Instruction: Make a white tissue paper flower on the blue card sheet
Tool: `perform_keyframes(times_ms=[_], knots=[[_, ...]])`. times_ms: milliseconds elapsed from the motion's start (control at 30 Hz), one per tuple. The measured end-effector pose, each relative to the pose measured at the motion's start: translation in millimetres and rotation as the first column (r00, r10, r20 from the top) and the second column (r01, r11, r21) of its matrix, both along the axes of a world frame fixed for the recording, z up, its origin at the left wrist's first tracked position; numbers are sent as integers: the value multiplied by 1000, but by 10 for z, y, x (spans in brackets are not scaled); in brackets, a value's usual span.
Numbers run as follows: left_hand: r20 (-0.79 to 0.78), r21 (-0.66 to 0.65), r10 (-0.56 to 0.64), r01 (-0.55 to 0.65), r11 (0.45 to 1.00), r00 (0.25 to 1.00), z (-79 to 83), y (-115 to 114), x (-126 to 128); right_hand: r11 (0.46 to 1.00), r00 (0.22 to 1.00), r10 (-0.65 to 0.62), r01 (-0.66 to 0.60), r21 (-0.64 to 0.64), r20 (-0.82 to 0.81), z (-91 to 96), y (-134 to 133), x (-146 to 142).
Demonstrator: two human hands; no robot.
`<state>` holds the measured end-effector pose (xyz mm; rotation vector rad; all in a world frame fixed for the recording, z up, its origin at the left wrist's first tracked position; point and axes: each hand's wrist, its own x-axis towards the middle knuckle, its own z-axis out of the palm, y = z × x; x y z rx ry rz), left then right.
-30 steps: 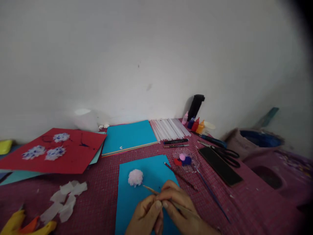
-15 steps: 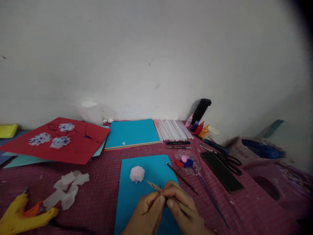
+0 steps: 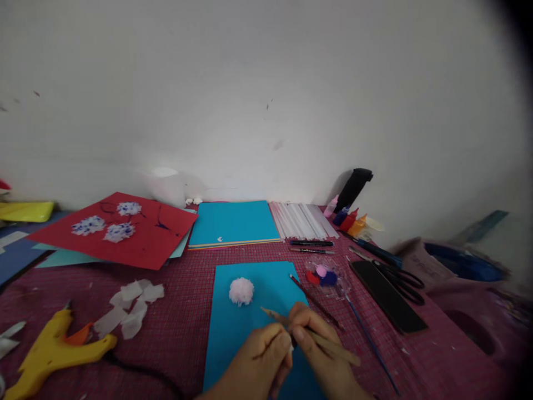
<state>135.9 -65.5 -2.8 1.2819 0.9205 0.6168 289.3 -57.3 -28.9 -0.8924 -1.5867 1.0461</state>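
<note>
Over the lower part of a blue paper sheet [image 3: 227, 339], my two hands meet with fingertips close together. My right hand [image 3: 318, 344] is closed around a tan wooden stick [image 3: 337, 350], whose pointed end sticks out to the left over the paper. My left hand [image 3: 266, 353] is closed in a pinch; a tiny white bit shows at its fingertips, too small to name. A pale pink ruffled paper puff [image 3: 241, 291] sits on the sheet's upper left. A dark pencil [image 3: 314, 300] lies across the sheet's right edge.
On the left lie a yellow glue gun [image 3: 58, 347], torn white tissue pieces [image 3: 135, 314] and a red sheet [image 3: 145, 244] with blue-white puffs. To the right are a paint palette [image 3: 321, 276], a paintbrush [image 3: 370, 339], a dark phone-like slab [image 3: 389, 297] and scissors [image 3: 402, 280].
The view has shifted, so everything sits slightly further right. My hands stay together over the blue sheet; the stick in my right hand has tilted, and its rear end now shows.
</note>
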Motion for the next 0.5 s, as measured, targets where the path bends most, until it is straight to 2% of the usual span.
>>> perform_keyframes(times_ms=[67, 100, 133, 167, 200, 233, 267, 300, 333, 400, 500], knots=[[-200, 113, 20, 3, 994, 980, 171, 64, -270, 1000, 999, -19, 19, 9, 31, 25, 0, 7], [-363, 286, 77, 33, 958, 928, 252, 111, -462, 999, 999, -30, 29, 16, 38, 39, 0, 8], [-526, 444, 204, 62, 894, 826, 323, 168, -685, 999, 998, -38, 38, 21, 41, 53, 0, 10], [-665, 554, 341, 133, 822, 665, 381, 232, -931, 999, 998, -42, 40, 28, 45, 63, 1, 11], [-768, 582, 423, 249, 774, 481, 425, 303, -1187, 999, 998, -42, 40, 32, 54, 69, 3, 12], [-808, 588, 516, 327, 740, 285, 456, 377, -1443, 998, 997, -42, 39, 39, 65, 70, 6, 15], [-835, 537, 534, 412, 736, 133, 475, 450, -1685, 998, 996, -39, 35, 48, 78, 68, 9, 18], [-848, 475, 529, 439, 763, -2, 481, 519, -1905, 998, 995, -38, 34, 55, 89, 64, 12, 22], [-846, 433, 524, 444, 785, -102, 476, 583, -2096, 997, 994, -39, 33, 64, 98, 60, 15, 26], [-844, 373, 503, 471, 800, -187, 428, 686, -2370, 996, 993, -48, 40, 77, 112, 57, 20, 36], [-825, 366, 520, 491, 791, -223, 295, 782, -2529, 995, 989, -69, 59, 83, 132, 69, 24, 56]])
